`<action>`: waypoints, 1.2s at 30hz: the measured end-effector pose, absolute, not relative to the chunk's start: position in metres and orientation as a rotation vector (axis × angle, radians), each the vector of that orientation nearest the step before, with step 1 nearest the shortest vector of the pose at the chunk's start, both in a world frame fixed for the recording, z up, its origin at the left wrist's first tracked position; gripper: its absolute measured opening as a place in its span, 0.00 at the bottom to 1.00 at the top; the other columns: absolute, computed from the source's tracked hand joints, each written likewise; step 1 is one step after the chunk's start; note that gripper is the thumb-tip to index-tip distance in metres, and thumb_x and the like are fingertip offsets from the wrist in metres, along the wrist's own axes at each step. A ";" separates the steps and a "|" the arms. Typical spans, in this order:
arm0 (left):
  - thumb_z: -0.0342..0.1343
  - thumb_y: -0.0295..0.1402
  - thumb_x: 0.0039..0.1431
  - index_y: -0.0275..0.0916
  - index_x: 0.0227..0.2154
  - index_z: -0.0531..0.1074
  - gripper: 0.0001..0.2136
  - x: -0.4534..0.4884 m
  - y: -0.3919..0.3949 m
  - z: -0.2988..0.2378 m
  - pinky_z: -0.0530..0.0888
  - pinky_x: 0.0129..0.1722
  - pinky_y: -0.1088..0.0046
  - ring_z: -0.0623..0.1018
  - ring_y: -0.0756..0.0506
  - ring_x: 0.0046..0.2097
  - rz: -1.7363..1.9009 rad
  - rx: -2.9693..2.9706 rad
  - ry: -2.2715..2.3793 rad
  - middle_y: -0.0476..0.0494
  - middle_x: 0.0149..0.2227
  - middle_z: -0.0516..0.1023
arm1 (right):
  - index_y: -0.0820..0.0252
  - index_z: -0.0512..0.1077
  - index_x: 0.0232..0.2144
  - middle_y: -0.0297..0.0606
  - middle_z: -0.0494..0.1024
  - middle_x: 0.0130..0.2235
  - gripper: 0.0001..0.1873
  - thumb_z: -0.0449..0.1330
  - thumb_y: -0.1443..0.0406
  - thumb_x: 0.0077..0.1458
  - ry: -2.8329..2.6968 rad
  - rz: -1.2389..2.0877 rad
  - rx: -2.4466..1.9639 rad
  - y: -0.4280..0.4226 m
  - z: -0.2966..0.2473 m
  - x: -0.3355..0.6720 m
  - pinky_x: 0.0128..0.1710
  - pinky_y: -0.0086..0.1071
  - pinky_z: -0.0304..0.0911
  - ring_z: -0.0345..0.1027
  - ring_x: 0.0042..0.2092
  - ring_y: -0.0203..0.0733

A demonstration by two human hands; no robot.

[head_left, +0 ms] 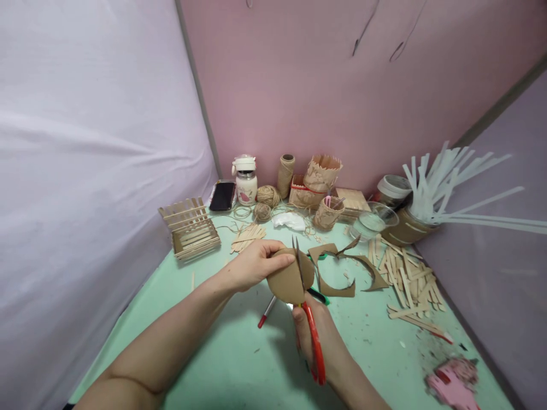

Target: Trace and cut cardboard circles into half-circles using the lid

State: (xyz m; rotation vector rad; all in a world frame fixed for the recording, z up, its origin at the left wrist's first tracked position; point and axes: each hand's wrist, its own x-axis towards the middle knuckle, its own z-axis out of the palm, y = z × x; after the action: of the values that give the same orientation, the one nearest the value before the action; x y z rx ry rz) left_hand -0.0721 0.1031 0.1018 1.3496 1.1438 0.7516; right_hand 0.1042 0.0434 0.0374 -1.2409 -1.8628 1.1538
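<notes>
My left hand (260,263) pinches the upper left edge of a brown cardboard disc (285,282), thumb on top. In my right hand (320,322) are red-handled scissors (317,347), their blades pointing away from me across the disc's right part. The blade tips stand slightly apart beyond the far edge of the disc. How far the blades have cut in, I cannot tell. Beneath the disc, a pen with a red end (267,312) lies on the table. A green and black tool (318,295) is partly hidden behind the disc and my right hand.
Cardboard offcuts (337,291) lie right of the disc, near a pile of wooden sticks (410,279). A stick basket (194,236) stands at left. Twine balls (268,196), a white bottle (247,185) and a phone (223,196) line the back. White strips (431,188) jut out at right.
</notes>
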 end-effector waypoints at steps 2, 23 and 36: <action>0.56 0.44 0.55 0.35 0.27 0.71 0.15 -0.072 0.103 0.102 0.61 0.26 0.76 0.66 0.51 0.28 0.750 1.356 1.147 0.51 0.25 0.68 | 0.57 0.64 0.29 0.30 0.63 0.19 0.25 0.43 0.45 0.62 -1.868 1.112 -1.261 0.043 0.037 0.104 0.22 0.30 0.48 0.55 0.22 0.37; 0.58 0.48 0.53 0.36 0.28 0.71 0.17 -0.071 0.107 0.099 0.58 0.25 0.77 0.64 0.52 0.27 0.774 1.250 1.152 0.52 0.25 0.66 | 0.59 0.68 0.23 0.35 0.69 0.21 0.31 0.45 0.41 0.59 -1.752 1.090 -1.330 0.053 0.038 0.101 0.24 0.29 0.57 0.59 0.25 0.39; 0.59 0.48 0.53 0.36 0.29 0.71 0.17 -0.062 0.102 0.088 0.60 0.25 0.76 0.67 0.52 0.26 0.755 1.216 1.101 0.51 0.25 0.70 | 0.59 0.67 0.24 0.36 0.69 0.21 0.36 0.37 0.39 0.61 -1.758 1.023 -1.287 0.050 0.044 0.104 0.24 0.30 0.57 0.60 0.24 0.39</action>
State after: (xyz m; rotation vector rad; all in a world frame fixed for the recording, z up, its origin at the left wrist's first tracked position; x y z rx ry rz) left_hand -0.0617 0.1023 0.0883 1.2161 1.1009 0.7548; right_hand 0.1037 0.0503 0.0439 -1.2873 -1.7582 1.0233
